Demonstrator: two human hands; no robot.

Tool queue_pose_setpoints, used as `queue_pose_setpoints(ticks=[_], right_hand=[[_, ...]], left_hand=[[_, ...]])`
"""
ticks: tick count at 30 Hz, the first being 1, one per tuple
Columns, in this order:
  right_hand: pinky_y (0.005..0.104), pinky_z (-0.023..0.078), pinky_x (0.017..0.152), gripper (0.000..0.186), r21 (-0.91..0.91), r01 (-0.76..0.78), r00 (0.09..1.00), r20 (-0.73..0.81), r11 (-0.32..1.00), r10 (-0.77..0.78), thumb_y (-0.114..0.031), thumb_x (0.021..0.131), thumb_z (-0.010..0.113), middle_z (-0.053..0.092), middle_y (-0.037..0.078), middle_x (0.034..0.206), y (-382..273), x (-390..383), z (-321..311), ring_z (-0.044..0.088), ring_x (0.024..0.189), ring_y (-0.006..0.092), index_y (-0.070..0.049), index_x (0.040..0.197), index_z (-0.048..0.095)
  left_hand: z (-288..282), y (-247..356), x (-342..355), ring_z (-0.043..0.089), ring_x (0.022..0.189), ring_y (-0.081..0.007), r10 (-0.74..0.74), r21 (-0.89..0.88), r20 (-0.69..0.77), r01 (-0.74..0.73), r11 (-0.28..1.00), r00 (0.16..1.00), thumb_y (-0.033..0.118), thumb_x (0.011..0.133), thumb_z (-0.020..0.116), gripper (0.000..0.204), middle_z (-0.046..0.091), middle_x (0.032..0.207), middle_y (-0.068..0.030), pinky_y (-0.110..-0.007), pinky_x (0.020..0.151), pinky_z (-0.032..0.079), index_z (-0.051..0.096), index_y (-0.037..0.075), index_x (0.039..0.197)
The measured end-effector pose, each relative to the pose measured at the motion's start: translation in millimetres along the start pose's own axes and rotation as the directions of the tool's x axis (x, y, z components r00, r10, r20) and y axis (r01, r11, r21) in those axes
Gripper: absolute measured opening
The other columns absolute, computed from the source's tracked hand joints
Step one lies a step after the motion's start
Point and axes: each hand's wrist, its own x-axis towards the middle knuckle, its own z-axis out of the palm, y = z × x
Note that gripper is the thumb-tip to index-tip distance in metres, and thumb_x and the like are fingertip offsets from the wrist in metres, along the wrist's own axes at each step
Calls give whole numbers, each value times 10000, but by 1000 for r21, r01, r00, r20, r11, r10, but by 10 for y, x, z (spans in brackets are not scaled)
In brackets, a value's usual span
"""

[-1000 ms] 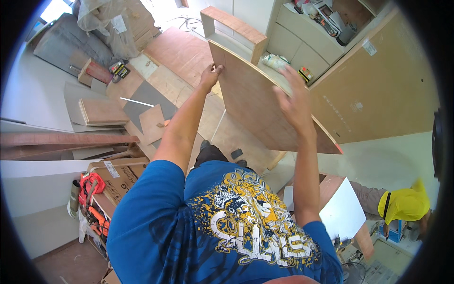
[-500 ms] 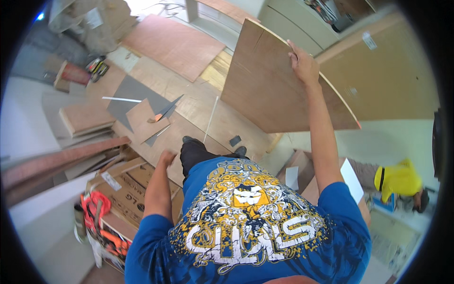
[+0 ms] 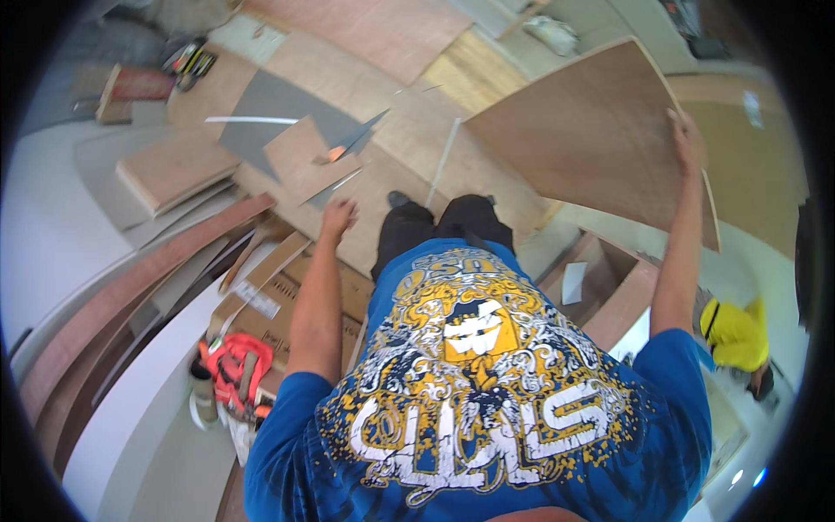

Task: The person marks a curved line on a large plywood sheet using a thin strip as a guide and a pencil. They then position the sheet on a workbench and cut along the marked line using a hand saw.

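Note:
A large brown plywood panel point(image 3: 591, 130) stands tilted at my right side. My right hand point(image 3: 687, 146) grips its upper edge, fingers curled over the rim. Out in front of me on the left, my left hand point(image 3: 339, 217) hangs in the air with loosely curled fingers and nothing visible in them. Below and beyond it lies a small offcut of board point(image 3: 304, 161) with an orange-handled tool point(image 3: 334, 155) on it. A dark grey sheet point(image 3: 261, 130) is partly under that offcut.
Boards point(image 3: 178, 174) and long strips point(image 3: 156, 300) are stacked at the left, near a cardboard box point(image 3: 335, 287) and red-orange gear point(image 3: 237, 370). An open wooden box point(image 3: 600, 270) stands at my right. Beyond it a person in a yellow shirt point(image 3: 738, 335) bends down.
My right hand and the plywood panel have swung to the right. My left hand has come forward and up from beside my leg. The whole view has shifted.

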Motion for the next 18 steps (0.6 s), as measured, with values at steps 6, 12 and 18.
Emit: queue_pose_setpoints(ticks=[6, 12, 18], right_hand=[[403, 468, 992, 723, -25, -124, 992, -17, 992, 124, -733, 902, 549, 697, 134, 1241, -63, 75, -69, 644, 1162, 336, -161, 1329, 662], [387, 463, 1017, 659, -14, -26, 998, -60, 1000, 25, -660, 961, 523, 685, 123, 1290, 353, 523, 178, 633, 1203, 306, -129, 1324, 669], [360, 449, 1037, 607, -11, -19, 996, -87, 1000, 18, -499, 999, 601, 679, 143, 1277, 873, 529, 167, 619, 1166, 237, 31, 1289, 650]], left_hand=[[188, 1266, 258, 667, 791, -163, 79, 122, 148, -98, 988, 986, 293, 972, 640, 351, 696, 979, -81, -281, 644, 515, 661, 6, 1173], [-99, 917, 465, 666, 669, -169, -26, 259, 66, 8, 966, 998, 279, 895, 722, 348, 700, 846, -101, -302, 576, 513, 704, -20, 1070], [-572, -288, 1202, 717, 808, -309, -97, 464, -202, 182, 867, 975, 254, 829, 748, 367, 724, 922, -204, -405, 807, 564, 720, -9, 1085]])
